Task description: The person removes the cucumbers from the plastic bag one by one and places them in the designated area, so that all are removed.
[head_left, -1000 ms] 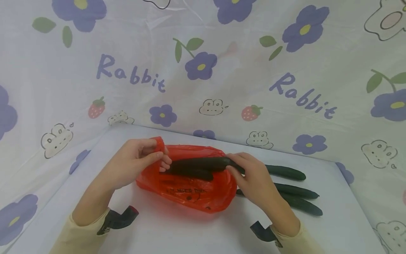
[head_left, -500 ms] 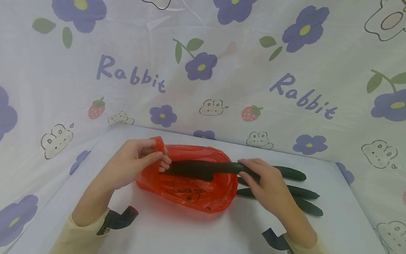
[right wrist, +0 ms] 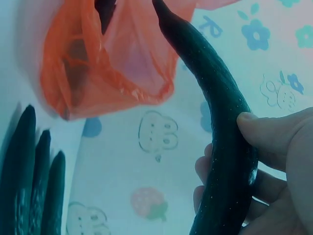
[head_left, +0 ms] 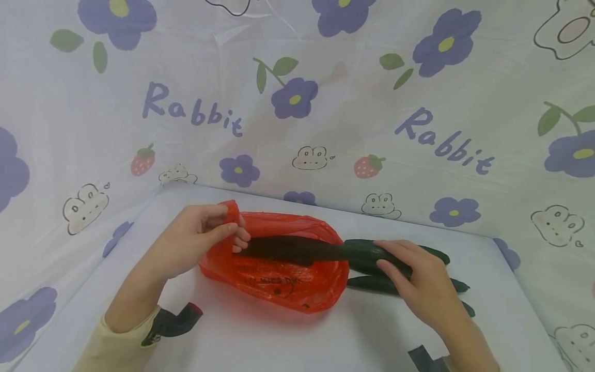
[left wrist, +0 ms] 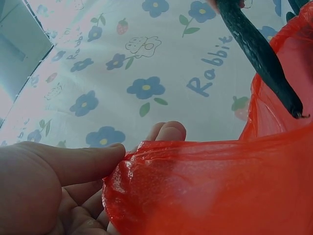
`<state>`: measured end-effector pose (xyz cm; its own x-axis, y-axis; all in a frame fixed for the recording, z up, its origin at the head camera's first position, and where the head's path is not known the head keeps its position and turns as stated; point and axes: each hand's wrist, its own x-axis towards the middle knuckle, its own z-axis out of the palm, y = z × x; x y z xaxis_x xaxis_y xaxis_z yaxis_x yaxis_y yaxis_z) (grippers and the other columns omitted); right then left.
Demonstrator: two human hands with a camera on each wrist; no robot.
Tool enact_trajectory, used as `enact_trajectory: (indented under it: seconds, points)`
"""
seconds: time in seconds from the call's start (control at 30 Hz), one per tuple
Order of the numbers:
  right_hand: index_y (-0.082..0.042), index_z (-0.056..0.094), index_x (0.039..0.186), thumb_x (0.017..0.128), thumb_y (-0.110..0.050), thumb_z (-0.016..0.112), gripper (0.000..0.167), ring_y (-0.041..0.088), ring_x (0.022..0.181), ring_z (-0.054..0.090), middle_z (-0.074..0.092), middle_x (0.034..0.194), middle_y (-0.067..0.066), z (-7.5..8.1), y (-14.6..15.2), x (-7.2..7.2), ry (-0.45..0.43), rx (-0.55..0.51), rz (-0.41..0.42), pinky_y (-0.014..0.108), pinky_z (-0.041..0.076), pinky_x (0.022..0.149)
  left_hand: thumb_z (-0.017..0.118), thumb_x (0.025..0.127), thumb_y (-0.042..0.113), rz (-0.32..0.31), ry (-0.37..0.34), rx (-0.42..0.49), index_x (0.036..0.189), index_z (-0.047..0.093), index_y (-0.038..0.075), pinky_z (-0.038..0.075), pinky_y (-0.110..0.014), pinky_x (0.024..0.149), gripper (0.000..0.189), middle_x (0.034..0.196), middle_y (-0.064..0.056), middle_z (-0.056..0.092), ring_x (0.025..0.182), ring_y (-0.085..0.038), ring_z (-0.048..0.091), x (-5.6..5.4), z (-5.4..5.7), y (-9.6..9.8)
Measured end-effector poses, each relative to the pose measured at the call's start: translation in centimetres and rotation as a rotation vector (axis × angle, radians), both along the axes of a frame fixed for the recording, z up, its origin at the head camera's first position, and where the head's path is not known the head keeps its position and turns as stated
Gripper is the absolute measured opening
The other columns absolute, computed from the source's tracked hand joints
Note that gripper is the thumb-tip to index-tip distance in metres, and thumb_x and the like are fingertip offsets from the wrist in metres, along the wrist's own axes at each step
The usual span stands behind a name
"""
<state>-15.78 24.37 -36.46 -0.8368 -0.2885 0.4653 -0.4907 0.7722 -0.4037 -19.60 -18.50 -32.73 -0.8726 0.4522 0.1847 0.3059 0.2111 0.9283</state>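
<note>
My left hand pinches the rim of a red plastic bag, holding up its left end. In the left wrist view, thumb and fingers grip the bag's thin film. My right hand holds a dark green cucumber near its right end. Its narrow end points left, over the bag's mouth in the head view; in the right wrist view the cucumber curves up toward the bag. Another dark cucumber lies inside the bag, partly hidden.
Several loose cucumbers lie side by side on the white table, right of the bag and partly beneath my right hand. A patterned curtain with flowers and rabbits stands behind the table.
My right hand has moved right and slightly toward me, drawing the cucumber out over the bag's right rim. The left hand and bag have stayed nearly still.
</note>
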Motion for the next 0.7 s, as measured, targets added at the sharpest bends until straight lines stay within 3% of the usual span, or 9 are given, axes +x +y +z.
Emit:
enact_trajectory:
  seconds: [0.1,0.23,0.5,0.7]
  points:
    - [-0.019,0.077,0.135,0.094,-0.007,0.086,0.044,0.025,0.114,0.073,0.076,0.124,-0.001,-0.1,0.9,0.3,0.043,0.004,-0.013,0.030,0.060,0.096,0.062,0.109,0.004,0.002,0.005,-0.001,0.113,0.071,-0.003,0.062,-0.032,0.094,0.012,0.101,-0.011,0.079,0.096,-0.035,0.077,0.0,-0.1,-0.2]
    - [-0.019,0.077,0.134,0.091,-0.004,0.087,0.046,0.020,0.112,0.072,0.076,0.123,-0.005,-0.3,2.3,0.8,0.093,-0.011,-0.020,0.004,0.041,0.099,0.062,0.110,0.005,0.005,0.014,-0.005,0.113,0.072,-0.002,0.062,-0.032,0.094,0.013,0.102,-0.010,0.079,0.095,-0.029,0.078,0.0,-0.1,-0.3]
    - [-0.019,0.078,0.132,0.085,0.005,0.089,0.054,-0.008,0.114,0.061,0.076,0.120,-0.006,-0.1,4.5,1.8,0.164,-0.025,-0.032,0.003,0.039,0.098,0.062,0.109,0.004,0.023,0.000,-0.013,0.117,0.071,-0.004,0.061,-0.030,0.095,0.015,0.102,-0.010,0.079,0.095,-0.027,0.078,0.1,0.1,-0.3]
    - [-0.017,0.078,0.132,0.082,0.007,0.089,0.057,-0.014,0.117,0.057,0.077,0.119,-0.002,0.0,5.8,2.4,0.185,-0.016,-0.051,0.002,0.038,0.099,0.062,0.109,0.004,0.020,-0.006,-0.007,0.118,0.071,-0.005,0.061,-0.031,0.095,0.015,0.103,-0.011,0.079,0.096,-0.028,0.078,-0.1,-0.1,-0.4]
